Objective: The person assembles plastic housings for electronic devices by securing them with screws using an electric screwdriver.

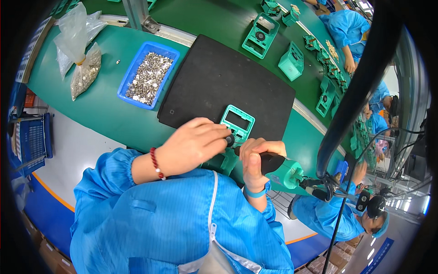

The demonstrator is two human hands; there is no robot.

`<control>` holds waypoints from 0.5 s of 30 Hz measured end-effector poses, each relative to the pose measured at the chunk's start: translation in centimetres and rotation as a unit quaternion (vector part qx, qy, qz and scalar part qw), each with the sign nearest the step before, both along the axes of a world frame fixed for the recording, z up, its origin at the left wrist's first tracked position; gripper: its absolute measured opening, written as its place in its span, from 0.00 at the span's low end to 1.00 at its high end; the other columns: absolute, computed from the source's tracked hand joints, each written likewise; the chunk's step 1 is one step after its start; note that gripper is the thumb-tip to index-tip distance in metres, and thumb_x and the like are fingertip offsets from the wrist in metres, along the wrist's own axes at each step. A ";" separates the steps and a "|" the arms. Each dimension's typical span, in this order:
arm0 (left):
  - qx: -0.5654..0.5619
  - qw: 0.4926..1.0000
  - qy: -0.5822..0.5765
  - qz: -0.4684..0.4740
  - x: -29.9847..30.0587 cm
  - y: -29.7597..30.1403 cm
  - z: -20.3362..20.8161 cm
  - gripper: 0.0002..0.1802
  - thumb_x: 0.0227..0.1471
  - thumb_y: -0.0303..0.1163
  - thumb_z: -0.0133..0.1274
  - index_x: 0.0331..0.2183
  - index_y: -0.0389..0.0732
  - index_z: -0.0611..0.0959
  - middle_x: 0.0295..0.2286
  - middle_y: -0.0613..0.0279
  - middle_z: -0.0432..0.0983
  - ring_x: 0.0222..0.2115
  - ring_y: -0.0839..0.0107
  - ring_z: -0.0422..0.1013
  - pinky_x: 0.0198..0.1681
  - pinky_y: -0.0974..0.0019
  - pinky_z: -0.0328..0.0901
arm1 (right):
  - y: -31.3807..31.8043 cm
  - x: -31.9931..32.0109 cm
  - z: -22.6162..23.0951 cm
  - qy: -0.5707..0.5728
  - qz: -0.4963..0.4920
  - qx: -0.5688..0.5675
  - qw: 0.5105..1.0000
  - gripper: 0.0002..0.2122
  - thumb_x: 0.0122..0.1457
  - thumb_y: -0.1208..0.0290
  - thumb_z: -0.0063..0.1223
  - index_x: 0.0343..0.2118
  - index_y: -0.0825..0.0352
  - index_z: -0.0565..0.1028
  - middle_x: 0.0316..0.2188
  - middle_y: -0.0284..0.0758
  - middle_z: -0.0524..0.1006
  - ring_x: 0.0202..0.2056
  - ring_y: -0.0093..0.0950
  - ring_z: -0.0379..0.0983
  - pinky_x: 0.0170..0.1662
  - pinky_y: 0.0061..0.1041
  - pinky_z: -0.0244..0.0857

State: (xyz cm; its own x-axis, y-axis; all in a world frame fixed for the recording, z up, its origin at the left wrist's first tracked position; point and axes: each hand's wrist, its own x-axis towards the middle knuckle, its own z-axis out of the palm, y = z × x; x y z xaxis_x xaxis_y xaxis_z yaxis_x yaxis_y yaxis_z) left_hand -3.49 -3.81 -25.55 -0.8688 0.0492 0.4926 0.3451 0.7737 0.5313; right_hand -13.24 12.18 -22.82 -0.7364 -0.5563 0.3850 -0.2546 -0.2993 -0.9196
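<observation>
A teal-green plastic housing point(238, 119) with a rectangular window lies at the near edge of a black mat point(228, 77). My left hand point(196, 140) rests over its lower part, fingers together and curled onto it, next to a dark round part point(230, 139). In my right hand point(259, 157) is a power screwdriver point(289, 173) with a black grip and green rear body, its front end pointing left toward the housing. My fingers hide the tip. Another green piece point(224, 160) shows below my hands, partly covered.
A blue bin point(130, 75) of small metal parts stands left of the mat, beside tied plastic bags point(86, 75) of parts. Beyond are more green housings point(261, 36). A thick black bar point(351, 100) crosses the right side. Co-workers point(347, 27) in blue are at right.
</observation>
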 end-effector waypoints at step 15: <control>-0.062 0.998 -0.004 0.024 0.5 3.7 -1.7 0.09 0.48 0.28 0.51 0.34 0.36 0.79 0.44 0.52 0.78 0.51 0.62 0.71 0.56 0.57 0.62 | 0.1 -0.2 -0.4 -0.008 -0.036 0.036 0.999 0.11 0.61 0.72 0.57 0.38 0.68 0.65 0.17 0.32 0.66 0.16 0.21 0.61 0.21 0.24 0.60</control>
State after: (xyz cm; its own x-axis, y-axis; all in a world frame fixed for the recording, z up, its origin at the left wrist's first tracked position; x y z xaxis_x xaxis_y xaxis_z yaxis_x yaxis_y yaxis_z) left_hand -3.00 -0.15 -27.25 -0.8756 0.0681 0.4782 0.3027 0.8489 0.4333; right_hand -13.46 12.31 -23.23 -0.7816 -0.5272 0.3335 -0.2584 -0.2129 -0.9423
